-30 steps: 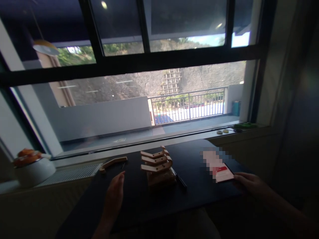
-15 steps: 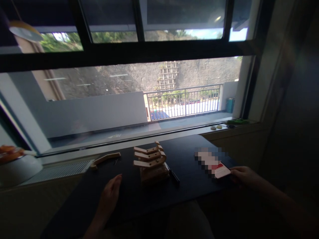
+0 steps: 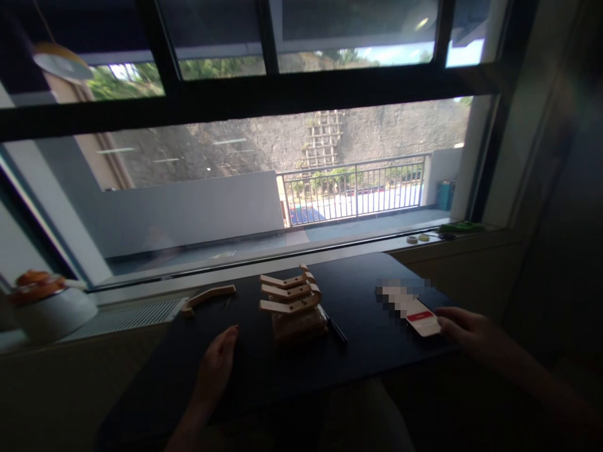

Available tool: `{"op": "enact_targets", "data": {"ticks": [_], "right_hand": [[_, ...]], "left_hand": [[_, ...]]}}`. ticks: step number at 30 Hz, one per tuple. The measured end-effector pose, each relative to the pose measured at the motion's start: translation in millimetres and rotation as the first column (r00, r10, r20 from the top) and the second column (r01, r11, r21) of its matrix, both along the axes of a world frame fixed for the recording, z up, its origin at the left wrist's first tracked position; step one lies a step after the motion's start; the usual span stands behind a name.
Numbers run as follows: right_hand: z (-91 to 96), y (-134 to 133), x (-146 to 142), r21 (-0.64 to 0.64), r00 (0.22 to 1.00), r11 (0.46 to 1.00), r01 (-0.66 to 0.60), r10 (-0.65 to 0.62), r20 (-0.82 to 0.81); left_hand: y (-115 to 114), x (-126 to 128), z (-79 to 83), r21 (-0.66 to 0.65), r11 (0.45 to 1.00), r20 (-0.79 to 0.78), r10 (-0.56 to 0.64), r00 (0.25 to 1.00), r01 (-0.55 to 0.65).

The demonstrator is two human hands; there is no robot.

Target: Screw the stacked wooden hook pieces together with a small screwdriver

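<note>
My right hand is at the table's right side, its thumb and fingers closed on the near right corner of a phone. The phone shows a pale screen with a red band, and its far part is hidden by pixelation. My left hand rests on the dark table, fingers stretched out and holding nothing. Between the hands, several bent wooden hooks with dark holes lie in a row on a brown packet. A dark pen-like tool lies along the packet's right side.
Another curved wooden piece lies at the table's far left, with small thin metal bits beside it. A white pot with an orange top stands on the left sill. Tape rolls and a green item sit on the window ledge.
The view has shifted slightly, so the table and its things appear a little further right. The red band on the phone shows more clearly. My right hand still holds its corner.
</note>
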State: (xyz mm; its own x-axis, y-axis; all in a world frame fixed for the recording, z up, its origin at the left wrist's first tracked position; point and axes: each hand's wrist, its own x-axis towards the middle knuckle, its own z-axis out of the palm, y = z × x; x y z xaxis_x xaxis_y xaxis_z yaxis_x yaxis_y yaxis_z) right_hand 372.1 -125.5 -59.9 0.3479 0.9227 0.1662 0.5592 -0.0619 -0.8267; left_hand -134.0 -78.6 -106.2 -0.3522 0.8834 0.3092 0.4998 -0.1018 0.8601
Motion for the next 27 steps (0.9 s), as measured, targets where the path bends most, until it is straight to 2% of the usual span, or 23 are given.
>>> {"op": "enact_targets", "data": {"ticks": [5,8,11,15,19,23,27], "right_hand": [[0.7,4.1,-72.4,0.052,0.977,0.984,-0.168,0.159,0.140],[-1.0,12.0,-116.6,0.040,0.943,0.965,-0.258,0.242,0.228],[-4.6,20.4,-144.9,0.010,0.904,0.949,-0.315,0.298,0.306],[-12.7,29.7,-159.1,-0.052,0.869,0.938,-0.341,0.336,0.364],[-16.5,38.6,-168.5,-0.102,0.836,0.937,-0.334,0.344,0.428],[-24.2,47.8,-182.4,-0.128,0.760,0.938,-0.322,0.337,0.555],[-39.9,54.7,-171.9,-0.098,0.763,0.947,-0.306,0.305,0.569]], "left_hand": [[-3.4,4.8,9.5,0.023,1.000,-0.034,-0.017,0.999,0.018],[-3.8,11.7,17.9,0.055,0.997,-0.051,-0.045,0.998,0.047],[-2.3,19.9,25.4,0.057,0.995,-0.034,-0.079,0.996,0.081],[2.3,27.2,31.3,0.075,0.988,0.002,-0.138,0.990,0.138],[7.1,28.5,34.0,0.127,0.983,-0.034,-0.127,0.991,0.130],[7.6,30.9,43.3,0.226,0.960,-0.237,-0.112,0.965,0.167],[8.7,39.9,65.4,0.276,0.908,-0.506,-0.142,0.851,0.316]]}}
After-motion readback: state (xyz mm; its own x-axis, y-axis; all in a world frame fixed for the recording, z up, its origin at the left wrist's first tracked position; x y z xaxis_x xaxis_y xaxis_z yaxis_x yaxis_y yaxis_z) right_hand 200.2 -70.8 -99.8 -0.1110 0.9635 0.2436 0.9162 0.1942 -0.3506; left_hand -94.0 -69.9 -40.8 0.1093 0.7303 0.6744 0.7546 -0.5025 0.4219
